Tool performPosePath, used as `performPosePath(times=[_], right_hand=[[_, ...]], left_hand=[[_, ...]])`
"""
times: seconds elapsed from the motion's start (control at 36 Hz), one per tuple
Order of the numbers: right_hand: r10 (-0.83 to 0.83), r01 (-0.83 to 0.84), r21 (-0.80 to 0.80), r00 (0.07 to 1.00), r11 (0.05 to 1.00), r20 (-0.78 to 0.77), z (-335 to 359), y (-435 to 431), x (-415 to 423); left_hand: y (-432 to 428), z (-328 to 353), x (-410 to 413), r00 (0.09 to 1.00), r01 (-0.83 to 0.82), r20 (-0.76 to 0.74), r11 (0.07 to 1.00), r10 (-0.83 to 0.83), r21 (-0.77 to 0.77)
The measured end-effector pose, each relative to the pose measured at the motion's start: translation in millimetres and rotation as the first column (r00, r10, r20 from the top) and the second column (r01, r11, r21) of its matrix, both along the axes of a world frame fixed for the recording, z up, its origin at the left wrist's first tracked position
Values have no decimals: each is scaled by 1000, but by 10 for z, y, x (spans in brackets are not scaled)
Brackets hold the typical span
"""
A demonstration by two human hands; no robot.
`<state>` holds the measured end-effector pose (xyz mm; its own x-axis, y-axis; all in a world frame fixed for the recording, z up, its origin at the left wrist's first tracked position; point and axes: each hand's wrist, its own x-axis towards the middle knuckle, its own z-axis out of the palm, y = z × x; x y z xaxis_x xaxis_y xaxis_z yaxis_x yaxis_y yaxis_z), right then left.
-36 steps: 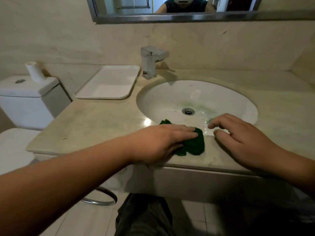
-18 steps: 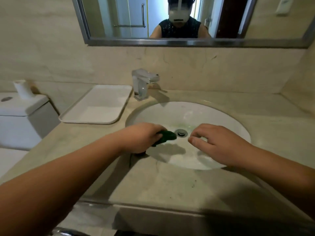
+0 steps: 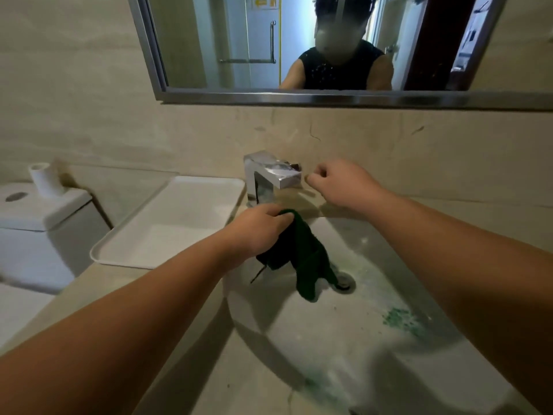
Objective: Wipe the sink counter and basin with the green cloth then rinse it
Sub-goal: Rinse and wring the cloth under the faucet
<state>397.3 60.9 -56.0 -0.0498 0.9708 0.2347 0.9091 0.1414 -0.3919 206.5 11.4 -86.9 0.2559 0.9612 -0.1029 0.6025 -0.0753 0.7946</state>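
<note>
The left hand (image 3: 257,232) grips the green cloth (image 3: 299,253), which hangs into the basin (image 3: 374,310) under the tap (image 3: 269,175) at the tabletop's (image 3: 113,280) back edge. The right hand (image 3: 344,184), fingers curled on nothing, hovers beside the spout. Open the tap gently, keeping the cloth beneath the stream.

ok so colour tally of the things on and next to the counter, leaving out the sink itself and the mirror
green: 1 (cloth)
white: 3 (tray, paper roll, toilet tank)
chrome: 1 (faucet)
total: 5
</note>
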Motion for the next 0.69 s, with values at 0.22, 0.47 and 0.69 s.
performPosePath(times=[0.22,0.47,0.69], right_hand=[[-24,20,33,991,999,130,52,399,-174],[-96,86,63,979,994,181,-19,580,-68],[11,-13,-98,1000,995,-29,-177,306,-78]], left_hand=[[202,16,-81,999,-31,-10,996,32,85],[427,-98,-50,995,-62,76,997,58,54],[514,-157,-41,965,-45,255,994,68,-96]])
